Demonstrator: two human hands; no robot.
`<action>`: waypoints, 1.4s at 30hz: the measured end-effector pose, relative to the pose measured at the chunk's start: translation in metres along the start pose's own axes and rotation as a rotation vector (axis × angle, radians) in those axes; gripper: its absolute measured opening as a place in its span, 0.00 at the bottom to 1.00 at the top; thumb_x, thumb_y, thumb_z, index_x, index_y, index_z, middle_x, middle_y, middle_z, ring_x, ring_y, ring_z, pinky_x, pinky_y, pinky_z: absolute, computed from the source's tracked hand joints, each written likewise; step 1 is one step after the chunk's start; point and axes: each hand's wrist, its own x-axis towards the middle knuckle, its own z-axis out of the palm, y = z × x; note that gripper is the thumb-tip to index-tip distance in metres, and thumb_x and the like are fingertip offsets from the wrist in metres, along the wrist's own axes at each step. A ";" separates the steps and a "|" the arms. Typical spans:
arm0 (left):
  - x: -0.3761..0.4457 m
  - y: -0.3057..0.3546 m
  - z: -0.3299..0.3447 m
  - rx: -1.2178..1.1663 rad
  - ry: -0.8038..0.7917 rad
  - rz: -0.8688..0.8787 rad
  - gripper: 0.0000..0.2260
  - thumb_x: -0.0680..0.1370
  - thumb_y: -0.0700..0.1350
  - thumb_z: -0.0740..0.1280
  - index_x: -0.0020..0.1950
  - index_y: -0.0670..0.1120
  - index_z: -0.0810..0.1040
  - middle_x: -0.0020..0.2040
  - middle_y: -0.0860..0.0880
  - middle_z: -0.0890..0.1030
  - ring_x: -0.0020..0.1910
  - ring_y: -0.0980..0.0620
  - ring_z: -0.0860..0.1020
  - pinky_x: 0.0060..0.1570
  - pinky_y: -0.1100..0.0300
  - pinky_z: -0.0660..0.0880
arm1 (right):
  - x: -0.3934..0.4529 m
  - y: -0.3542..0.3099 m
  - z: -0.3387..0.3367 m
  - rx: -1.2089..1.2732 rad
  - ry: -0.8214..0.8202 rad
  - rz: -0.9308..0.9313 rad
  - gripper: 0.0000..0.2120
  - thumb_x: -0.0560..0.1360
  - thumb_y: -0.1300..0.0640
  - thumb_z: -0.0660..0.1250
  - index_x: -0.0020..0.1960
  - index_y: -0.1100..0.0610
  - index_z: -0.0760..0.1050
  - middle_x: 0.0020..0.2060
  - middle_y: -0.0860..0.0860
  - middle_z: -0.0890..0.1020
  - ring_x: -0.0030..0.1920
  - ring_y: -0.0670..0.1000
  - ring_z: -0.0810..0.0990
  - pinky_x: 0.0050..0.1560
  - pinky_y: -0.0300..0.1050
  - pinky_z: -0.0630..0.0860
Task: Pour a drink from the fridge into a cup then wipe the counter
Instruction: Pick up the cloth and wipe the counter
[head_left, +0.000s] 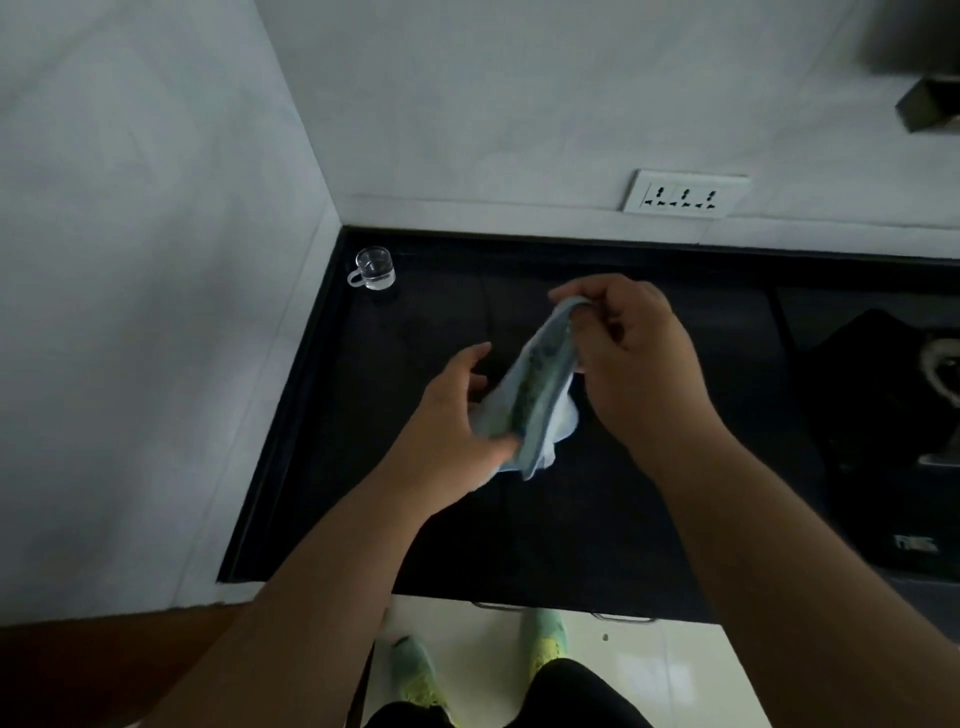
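Note:
A light blue cloth (535, 395) with a green patch hangs above the black counter (415, 545), held between both hands. My right hand (634, 353) pinches its upper end between thumb and fingers. My left hand (457, 415) grips its lower end from the left. A small clear glass cup (375, 268) with a handle stands in the counter's far left corner, well apart from both hands; whether it holds liquid is hard to tell.
White walls close off the counter at the left and back, with a triple socket plate (684, 194) on the back wall. A dark appliance or stove surface (878, 405) lies at the right. Below the counter's front edge are drawer handles and a pale floor.

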 end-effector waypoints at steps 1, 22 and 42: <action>-0.002 0.007 0.005 -0.015 -0.055 0.014 0.47 0.70 0.49 0.82 0.80 0.65 0.58 0.72 0.59 0.71 0.66 0.58 0.77 0.61 0.56 0.80 | -0.003 -0.009 -0.002 0.040 -0.013 -0.010 0.13 0.84 0.59 0.62 0.55 0.42 0.81 0.56 0.45 0.78 0.49 0.44 0.83 0.49 0.39 0.83; -0.039 0.144 0.027 -0.162 -0.082 0.181 0.21 0.78 0.37 0.60 0.58 0.63 0.79 0.49 0.54 0.86 0.51 0.51 0.86 0.56 0.43 0.84 | -0.049 -0.033 -0.096 -0.203 0.040 0.076 0.09 0.83 0.49 0.65 0.63 0.46 0.76 0.57 0.44 0.74 0.46 0.40 0.77 0.40 0.31 0.71; -0.099 0.209 0.092 -0.194 -0.780 0.561 0.41 0.78 0.28 0.68 0.75 0.71 0.68 0.65 0.58 0.81 0.61 0.56 0.83 0.57 0.56 0.82 | -0.210 -0.018 -0.168 -0.016 0.606 0.478 0.05 0.79 0.55 0.67 0.52 0.45 0.78 0.44 0.48 0.85 0.46 0.51 0.85 0.51 0.58 0.85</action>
